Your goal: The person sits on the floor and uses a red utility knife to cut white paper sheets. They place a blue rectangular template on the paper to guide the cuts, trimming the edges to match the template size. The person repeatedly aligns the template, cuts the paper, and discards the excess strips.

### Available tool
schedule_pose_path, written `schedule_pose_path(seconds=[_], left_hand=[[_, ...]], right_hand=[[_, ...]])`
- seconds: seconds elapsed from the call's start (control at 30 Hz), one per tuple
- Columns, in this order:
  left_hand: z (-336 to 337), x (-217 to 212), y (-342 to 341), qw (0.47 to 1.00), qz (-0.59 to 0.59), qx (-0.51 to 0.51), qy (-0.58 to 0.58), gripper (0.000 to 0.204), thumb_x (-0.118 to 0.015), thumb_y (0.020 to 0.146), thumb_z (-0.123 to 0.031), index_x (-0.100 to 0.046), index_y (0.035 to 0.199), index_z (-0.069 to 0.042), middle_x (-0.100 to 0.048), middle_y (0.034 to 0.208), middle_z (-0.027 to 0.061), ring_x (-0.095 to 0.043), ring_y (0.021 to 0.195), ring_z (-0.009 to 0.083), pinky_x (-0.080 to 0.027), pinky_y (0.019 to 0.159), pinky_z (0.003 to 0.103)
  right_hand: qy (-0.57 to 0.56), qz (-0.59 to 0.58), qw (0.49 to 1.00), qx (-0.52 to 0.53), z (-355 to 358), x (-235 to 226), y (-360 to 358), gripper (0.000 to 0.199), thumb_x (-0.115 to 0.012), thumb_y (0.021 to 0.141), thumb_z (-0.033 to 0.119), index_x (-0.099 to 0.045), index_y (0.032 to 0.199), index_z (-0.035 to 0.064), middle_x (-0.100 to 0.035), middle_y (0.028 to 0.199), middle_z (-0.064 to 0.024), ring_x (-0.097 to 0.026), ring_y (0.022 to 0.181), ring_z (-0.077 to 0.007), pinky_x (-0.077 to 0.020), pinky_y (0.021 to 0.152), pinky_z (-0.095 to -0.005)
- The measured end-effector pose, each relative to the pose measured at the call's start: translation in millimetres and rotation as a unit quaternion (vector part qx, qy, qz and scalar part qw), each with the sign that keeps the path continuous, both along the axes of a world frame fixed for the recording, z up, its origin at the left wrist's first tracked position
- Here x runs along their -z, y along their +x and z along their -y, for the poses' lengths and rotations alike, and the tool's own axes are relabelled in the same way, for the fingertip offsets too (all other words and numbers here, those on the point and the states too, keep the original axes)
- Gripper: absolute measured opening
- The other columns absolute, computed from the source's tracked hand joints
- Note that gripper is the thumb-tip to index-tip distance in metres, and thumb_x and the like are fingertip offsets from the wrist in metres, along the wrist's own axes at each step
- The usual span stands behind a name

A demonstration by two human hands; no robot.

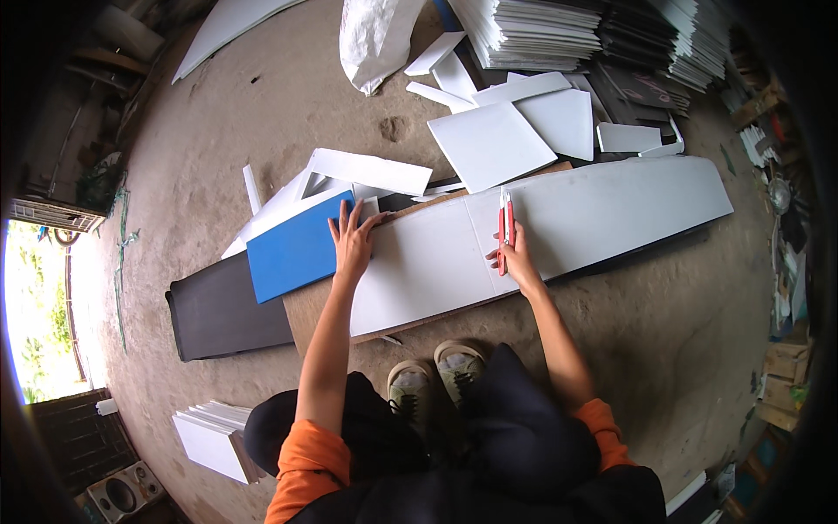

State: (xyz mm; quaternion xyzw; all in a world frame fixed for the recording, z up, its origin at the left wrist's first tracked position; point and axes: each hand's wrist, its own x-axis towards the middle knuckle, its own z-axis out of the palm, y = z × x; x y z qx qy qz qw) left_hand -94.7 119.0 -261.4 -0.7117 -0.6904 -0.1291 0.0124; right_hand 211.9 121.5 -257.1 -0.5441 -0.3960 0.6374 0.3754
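Note:
My left hand (353,242) lies with its fingers spread over the right end of a blue board (297,249). Its fingertips reach a small white piece at the top edge. The long white sheet (602,214) runs from beside that hand far to the right, with a thin line across it near its middle. Just right of this line, my right hand (517,260) is closed around a slim red box cutter (503,236), its tip toward the far edge. The cutter looks doubled; I cannot tell whether there are two. Brown board (305,314) shows under the white sheet.
A black panel (227,310) extends at the left. Beyond lie white offcuts (493,144), a white sack (375,44) and stacked white sheets (532,35). Another white stack (214,441) stands near my left leg. My shoes (436,375) are close to the near edge.

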Motion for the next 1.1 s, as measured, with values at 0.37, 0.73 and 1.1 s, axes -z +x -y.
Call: schedule_pose_path(seconds=[0.37,0.73,1.1], left_hand=[[-58,-3,113,0.978,0.131,0.056,-0.154,0.053,-0.054,0.077,-0.045,-0.044,0.112,-0.006,-0.053,0.105,0.012,-0.049,0.1,0.0283,-0.034,0.078,0.051],[-78,-51,109,0.881,0.329,0.097,-0.326,0.083,-0.072,0.05,-0.058,-0.054,0.105,0.001,-0.061,0.091,0.0146,-0.056,0.093,0.0262,-0.032,0.085,0.05],[-43,-174,112,0.974,0.188,0.128,-0.009,0.066,-0.072,0.056,-0.049,-0.053,0.101,-0.004,-0.052,0.104,0.0036,-0.039,0.102,0.0238,-0.025,0.08,0.046]], right_hand=[[0.071,0.055,0.996,0.03,-1,0,11,0.03,-0.036,0.088,0.007,-0.033,0.118,0.0028,-0.053,0.086,-0.0079,-0.049,0.05,-0.0084,-0.0375,0.041,-0.0212],[0.125,0.028,0.987,0.102,26,-47,42,0.03,-0.039,0.088,0.006,-0.035,0.117,0.003,-0.055,0.086,-0.0086,-0.051,0.055,-0.009,-0.0397,0.043,-0.0211],[0.307,0.079,0.941,0.119,33,-139,40,0.024,-0.04,0.088,0.008,-0.04,0.111,0.0045,-0.054,0.075,-0.0042,-0.049,0.056,-0.0086,-0.0401,0.049,-0.0222]])
